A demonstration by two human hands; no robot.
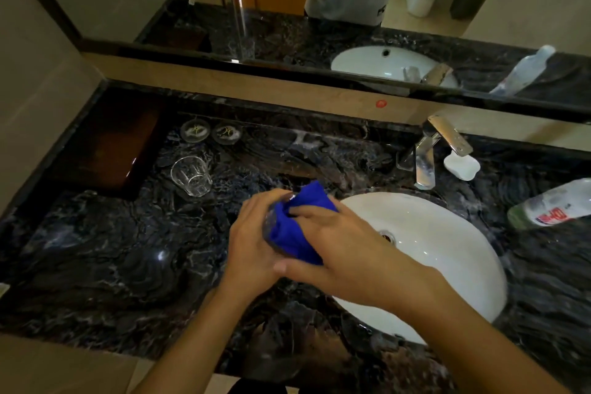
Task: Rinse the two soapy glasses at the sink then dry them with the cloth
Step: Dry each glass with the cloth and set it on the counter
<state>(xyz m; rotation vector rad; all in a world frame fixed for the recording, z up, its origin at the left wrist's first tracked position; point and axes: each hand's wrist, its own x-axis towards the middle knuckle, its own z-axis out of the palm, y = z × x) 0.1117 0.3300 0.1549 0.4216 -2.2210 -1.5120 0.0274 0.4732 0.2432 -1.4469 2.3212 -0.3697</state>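
Left of the sink [447, 233], my hands are gripping a glass [271, 233] and blue cloth [297, 233], drying; the other glass [191, 175] is waiting on the desk [112, 249].

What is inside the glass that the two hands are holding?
The blue cloth is stuffed inside the glass; the right hand pushes it in and the left hand grips the glass. The glass bottom is covered, so I cannot see it.

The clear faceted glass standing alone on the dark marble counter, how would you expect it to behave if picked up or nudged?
The clear faceted glass is probably rigid and breakable against the dark marble counter. It stands upright and looks squat, so a nudge would likelier slide than tip it. If wet, it may be slippery; I cannot tell.
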